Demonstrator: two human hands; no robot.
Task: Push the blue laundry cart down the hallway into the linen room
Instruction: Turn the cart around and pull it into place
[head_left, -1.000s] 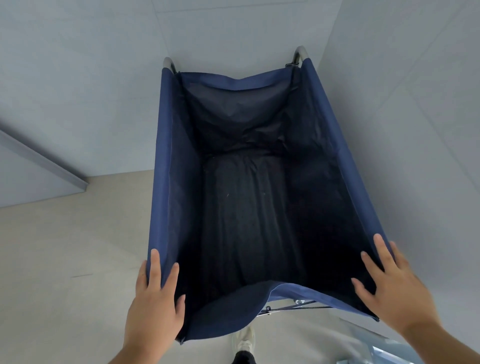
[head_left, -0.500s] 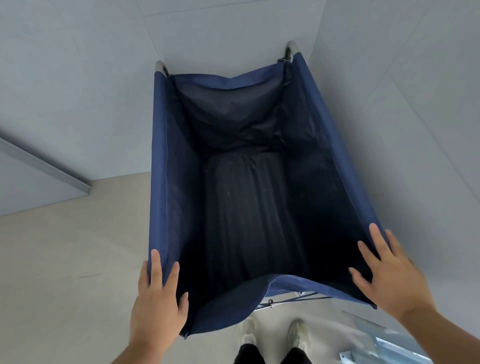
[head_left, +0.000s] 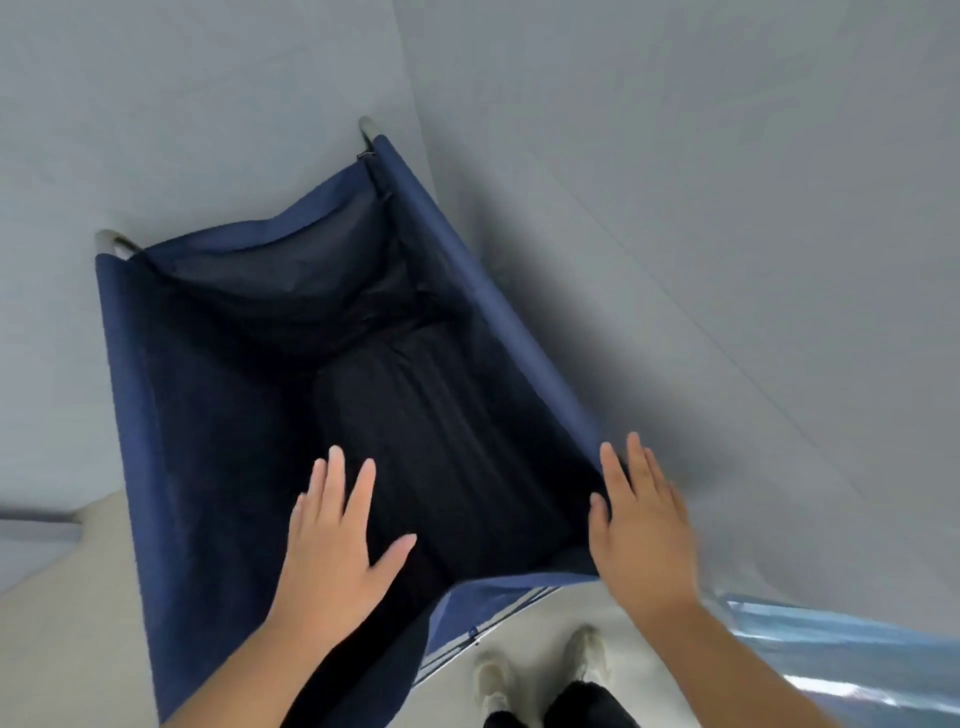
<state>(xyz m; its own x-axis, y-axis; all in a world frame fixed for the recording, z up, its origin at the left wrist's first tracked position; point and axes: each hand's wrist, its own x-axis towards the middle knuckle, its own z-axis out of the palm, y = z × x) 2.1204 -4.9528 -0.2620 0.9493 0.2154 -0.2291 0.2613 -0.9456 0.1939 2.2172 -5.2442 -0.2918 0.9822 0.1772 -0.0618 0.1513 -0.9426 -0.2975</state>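
The blue laundry cart (head_left: 135, 405) fills the middle of the view, a fabric bag on a metal frame with a dark, empty inside. It stands skewed, its far end pointing up and to the left, close to a grey wall corner. My left hand (head_left: 337, 551) hovers flat with fingers spread over the cart's open mouth, off the left rim. My right hand (head_left: 641, 525) lies flat, fingers spread, at the cart's near right corner, touching the rim fabric without gripping it.
Grey walls (head_left: 675, 182) close in ahead and to the right. Beige floor (head_left: 57, 623) shows at the lower left. A shiny metal strip (head_left: 841, 654) lies at the lower right. My shoes (head_left: 540, 670) stand just behind the cart.
The cart has swung, its far end now angled left. My left hand has left the rim and moved right over the cart's inside. My right hand stays at the right corner.
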